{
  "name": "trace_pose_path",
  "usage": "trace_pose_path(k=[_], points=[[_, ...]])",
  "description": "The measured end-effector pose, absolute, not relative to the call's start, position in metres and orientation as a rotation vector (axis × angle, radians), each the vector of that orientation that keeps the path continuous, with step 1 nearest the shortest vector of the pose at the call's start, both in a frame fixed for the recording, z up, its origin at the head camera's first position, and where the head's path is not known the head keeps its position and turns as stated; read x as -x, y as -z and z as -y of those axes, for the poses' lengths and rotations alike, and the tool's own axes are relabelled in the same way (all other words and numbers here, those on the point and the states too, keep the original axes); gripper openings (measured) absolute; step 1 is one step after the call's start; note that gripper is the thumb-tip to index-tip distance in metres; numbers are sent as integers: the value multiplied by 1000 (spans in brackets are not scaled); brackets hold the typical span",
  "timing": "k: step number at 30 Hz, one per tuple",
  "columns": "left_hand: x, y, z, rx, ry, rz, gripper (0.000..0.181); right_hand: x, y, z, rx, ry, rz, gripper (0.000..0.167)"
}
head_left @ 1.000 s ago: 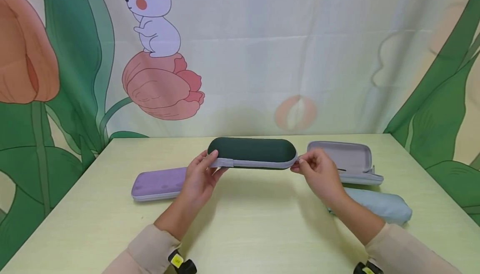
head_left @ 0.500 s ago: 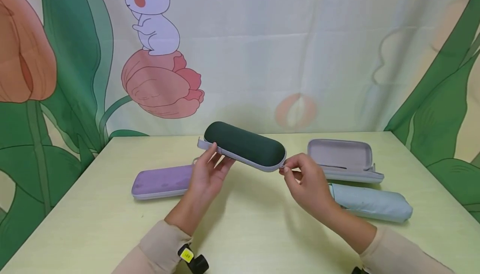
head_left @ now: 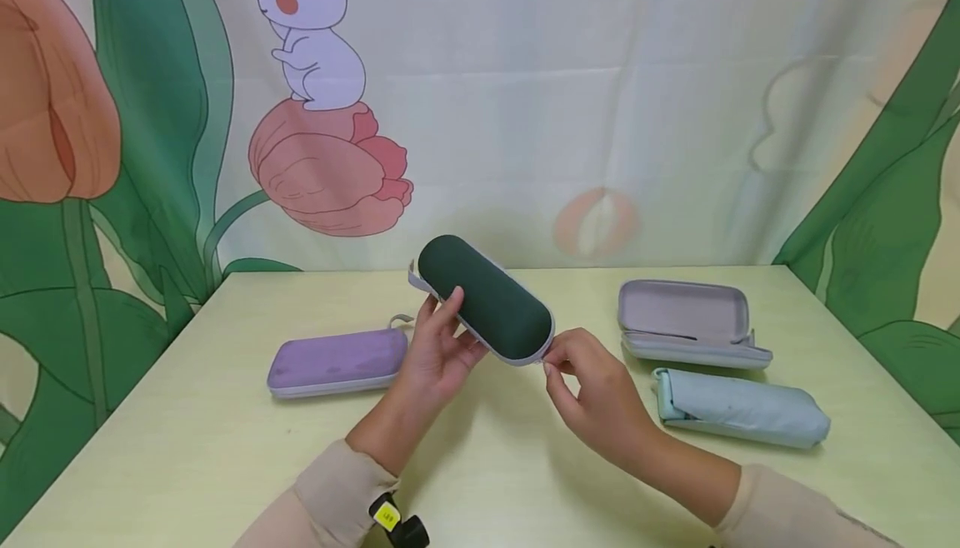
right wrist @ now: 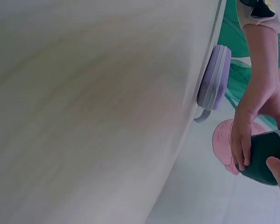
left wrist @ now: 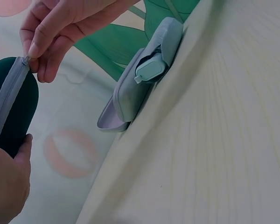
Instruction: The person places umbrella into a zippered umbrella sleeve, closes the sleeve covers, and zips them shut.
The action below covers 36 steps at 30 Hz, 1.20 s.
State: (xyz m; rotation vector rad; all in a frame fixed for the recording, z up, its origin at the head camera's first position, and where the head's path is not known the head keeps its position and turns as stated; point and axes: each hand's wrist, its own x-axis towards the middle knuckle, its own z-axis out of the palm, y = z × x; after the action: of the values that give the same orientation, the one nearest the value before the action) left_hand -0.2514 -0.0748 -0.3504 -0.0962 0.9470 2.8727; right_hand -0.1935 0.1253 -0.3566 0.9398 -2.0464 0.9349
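A dark green zippered case [head_left: 486, 298] with a grey zip band is held up above the table, tilted down toward the right. My left hand [head_left: 444, 356] grips it along its near side, thumb on top and fingers beneath. At its lower right end my right hand [head_left: 603, 394] pinches the zipper pull [left wrist: 25, 60], best seen in the left wrist view. The zip looks closed along the stretch that shows there. A grey strap loop [head_left: 418, 276] sticks out at the case's upper left end. In the right wrist view the green case [right wrist: 261, 156] is partly cut off.
On the table [head_left: 480, 481], a purple zippered case [head_left: 337, 362] lies at the left. To the right an open grey case [head_left: 686, 323] stands with its lid up, behind a folded light blue umbrella [head_left: 742, 406]. A printed curtain [head_left: 487, 115] hangs behind.
Both hands have shifted the green case so that it slants, its left end raised and its right end lowered and brought leftward. My right hand has moved left with the zipper end.
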Motion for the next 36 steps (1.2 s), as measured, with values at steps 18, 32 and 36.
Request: trace_pose_path(k=[18,32,36], points=[[247,352,74,181,-2862,-1099,53,189,354,-130,-987,-854,2075,18],[244,349,78,115,-2826,-1193,52,194,343,-140,-929,-780,2063,19],[243,349,80,109,-2798,-1207,53,196,341,-142,-955,-791,2011,22]])
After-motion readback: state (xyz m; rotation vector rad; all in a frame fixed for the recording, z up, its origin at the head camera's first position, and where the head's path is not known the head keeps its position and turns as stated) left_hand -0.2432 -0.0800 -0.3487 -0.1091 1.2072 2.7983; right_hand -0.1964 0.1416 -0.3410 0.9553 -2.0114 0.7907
